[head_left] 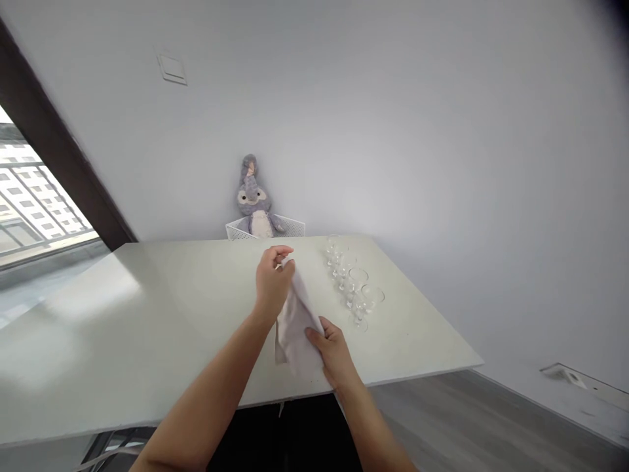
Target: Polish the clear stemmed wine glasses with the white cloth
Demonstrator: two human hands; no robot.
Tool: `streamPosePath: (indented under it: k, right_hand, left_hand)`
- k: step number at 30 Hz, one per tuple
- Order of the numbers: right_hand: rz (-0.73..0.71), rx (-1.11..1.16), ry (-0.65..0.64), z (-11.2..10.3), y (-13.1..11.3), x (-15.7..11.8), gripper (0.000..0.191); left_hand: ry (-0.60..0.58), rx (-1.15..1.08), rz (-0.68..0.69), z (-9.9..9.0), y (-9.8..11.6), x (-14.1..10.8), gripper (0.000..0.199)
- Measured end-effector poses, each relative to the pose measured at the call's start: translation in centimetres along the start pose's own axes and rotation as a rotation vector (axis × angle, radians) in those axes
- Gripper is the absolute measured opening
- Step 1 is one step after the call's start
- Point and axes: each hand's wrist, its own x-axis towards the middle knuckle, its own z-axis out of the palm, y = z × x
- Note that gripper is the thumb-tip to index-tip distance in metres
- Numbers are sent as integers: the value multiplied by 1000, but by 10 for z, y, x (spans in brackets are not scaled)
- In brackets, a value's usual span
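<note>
White cloth (pixel 299 328) hangs over the surface (pixel 196 295), its twelve-o'clock end pinched in your left hand (pixel 274 278) and its four-o'clock edge in your right hand (pixel 335 351), so a wide swing toward two o'clock could topple the glasses (pixel 350 282).

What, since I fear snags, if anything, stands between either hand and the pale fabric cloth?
Nothing visible: the right hand grips the pale fabric cloth, the left hand touches its top; clear stemmed glasses stand to the right.

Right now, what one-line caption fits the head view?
Hands holding a pale cloth over a white table with clear stemmed glasses.
</note>
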Motion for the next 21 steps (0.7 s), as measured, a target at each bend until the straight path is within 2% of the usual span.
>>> streamPosePath:
  k: [2, 5, 7, 10, 13, 14, 16, 17, 19, 21]
  right_hand:
    - [-33, -53, 78, -16, 5, 0, 44]
    - [-134, -321, 293, -45, 19, -7, 57]
    - [-182, -430, 376, -63, 30, -17, 54]
    - [-187, -459, 395, -86, 38, -36, 41]
    - [-122, -477, 457, -103, 37, -48, 36]
    - [-99, -489, 485, -107, 36, -50, 35]
    - [-85, -528, 516, -108, 33, -52, 32]
    - [-104, -560, 497, -105, 32, -53, 30]
    - [-209, -660, 367, -91, 28, -52, 23]
    - [-362, -812, 151, -69, 24, -51, 20]
  left_hand:
    - [-86, 74, -64, 8, -13, 8, 29]
    - [-157, 224, -108, 14, -42, 6, 32]
    - [-210, 334, -72, 15, -63, -8, 27]
    - [-412, 497, -1, 16, -88, -43, 32]
    - [-594, 610, 74, 16, -100, -76, 42]
    - [-610, 637, 91, 15, -102, -82, 43]
    - [-559, 688, 119, 8, -102, -85, 42]
    - [-517, 710, 135, 3, -102, -82, 43]
    - [-479, 747, 176, -10, -104, -70, 46]
    - [-573, 760, 219, -21, -107, -56, 49]
